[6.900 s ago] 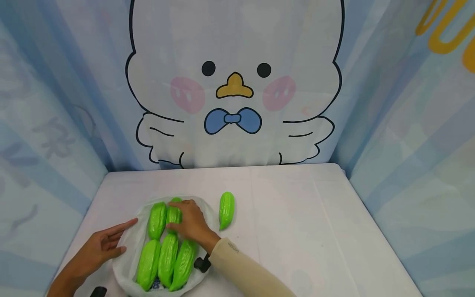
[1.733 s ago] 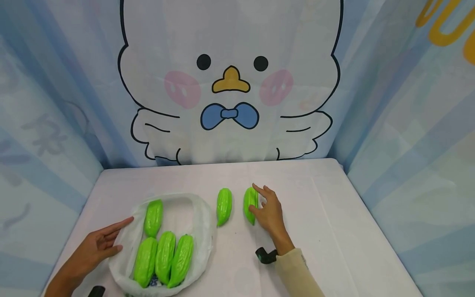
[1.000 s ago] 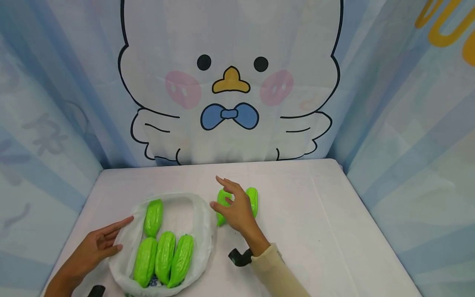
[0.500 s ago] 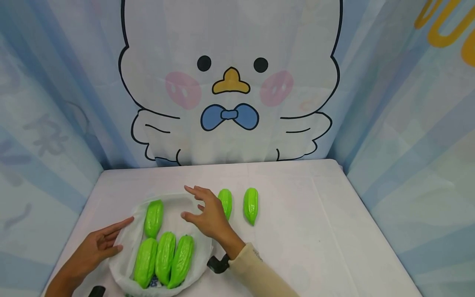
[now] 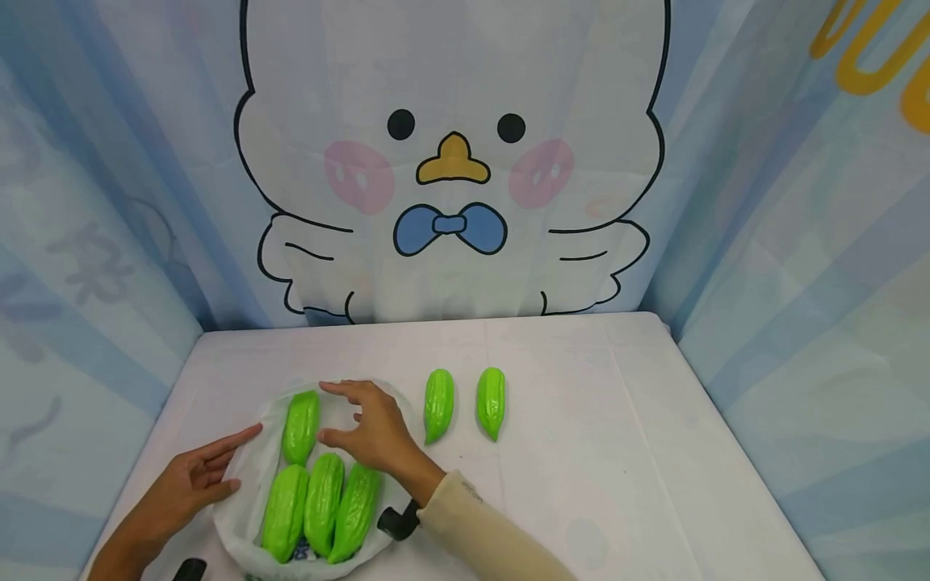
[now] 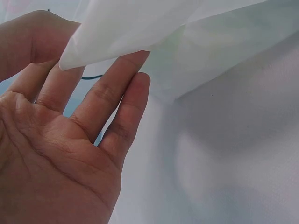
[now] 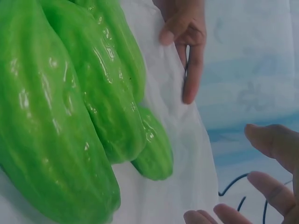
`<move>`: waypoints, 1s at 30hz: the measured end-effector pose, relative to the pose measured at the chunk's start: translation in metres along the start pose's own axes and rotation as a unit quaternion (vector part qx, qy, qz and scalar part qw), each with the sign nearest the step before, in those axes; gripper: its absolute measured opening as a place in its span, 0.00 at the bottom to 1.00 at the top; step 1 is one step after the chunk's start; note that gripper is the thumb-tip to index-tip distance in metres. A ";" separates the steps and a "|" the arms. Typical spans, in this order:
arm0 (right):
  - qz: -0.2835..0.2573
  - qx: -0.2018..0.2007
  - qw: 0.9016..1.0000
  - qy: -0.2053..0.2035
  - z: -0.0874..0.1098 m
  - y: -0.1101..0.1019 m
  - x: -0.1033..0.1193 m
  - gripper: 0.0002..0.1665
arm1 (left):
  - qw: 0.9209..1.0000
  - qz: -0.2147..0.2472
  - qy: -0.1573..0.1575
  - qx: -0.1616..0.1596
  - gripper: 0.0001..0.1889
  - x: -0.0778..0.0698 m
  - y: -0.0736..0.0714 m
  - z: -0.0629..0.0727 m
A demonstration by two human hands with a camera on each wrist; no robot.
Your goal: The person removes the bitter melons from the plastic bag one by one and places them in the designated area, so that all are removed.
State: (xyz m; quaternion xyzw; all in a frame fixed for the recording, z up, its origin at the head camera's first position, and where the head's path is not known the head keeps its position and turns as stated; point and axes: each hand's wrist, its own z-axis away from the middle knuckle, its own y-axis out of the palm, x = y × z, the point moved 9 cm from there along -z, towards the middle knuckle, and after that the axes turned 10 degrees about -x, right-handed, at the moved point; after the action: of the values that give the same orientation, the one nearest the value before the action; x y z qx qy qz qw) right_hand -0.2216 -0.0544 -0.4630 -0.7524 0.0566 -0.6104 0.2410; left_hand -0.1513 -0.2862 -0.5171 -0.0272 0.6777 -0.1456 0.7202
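Note:
Several glossy green bitter melons point(image 5: 286, 512) lie in an opened white plastic bag point(image 5: 395, 516) at the table's front left. My right hand point(image 5: 370, 428) hovers over the back of the bag, thumb and fingers spread, holding nothing. Just left of its fingertips is the rear bitter melon point(image 5: 300, 428). My left hand point(image 5: 182, 484) is at the bag's left edge with fingers extended; in the left wrist view a fold of the bag point(image 6: 126, 28) passes over those fingers point(image 6: 124, 116). Seen from the right wrist, the melons point(image 7: 46, 116) overlap one another, and the right fingers point(image 7: 271, 186) are parted.
Two bitter melons stand apart from the bag, one point(image 5: 439, 406) just right of it and another point(image 5: 491, 403) further right, side by side on the white tablecloth point(image 5: 581, 452). Printed curtains point(image 5: 458, 282) enclose the table at the back and both sides.
My right hand took a bitter melon from the back of the bag, laid it right of the loose one, let go and came back left over the bag. The left hand stays in place.

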 end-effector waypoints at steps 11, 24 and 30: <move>0.026 0.036 0.999 0.015 -0.009 0.023 -0.001 0.34 | 1.000 -0.015 -0.013 -0.010 0.33 -0.001 -0.003 0.000; 0.014 0.075 0.993 0.087 -0.021 0.049 -0.019 0.32 | 0.999 -0.004 -0.032 -0.002 0.33 0.002 -0.002 0.003; 0.023 0.066 0.993 0.096 -0.030 0.056 -0.024 0.31 | 0.999 -0.010 -0.029 -0.008 0.33 0.000 -0.004 0.002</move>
State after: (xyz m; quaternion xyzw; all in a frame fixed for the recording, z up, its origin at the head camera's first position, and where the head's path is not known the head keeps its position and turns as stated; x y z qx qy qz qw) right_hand -0.2440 -0.1031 -0.5043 -0.6710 0.0561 -0.6770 0.2972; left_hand -0.1496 -0.2907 -0.5163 -0.0442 0.6570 -0.1465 0.7382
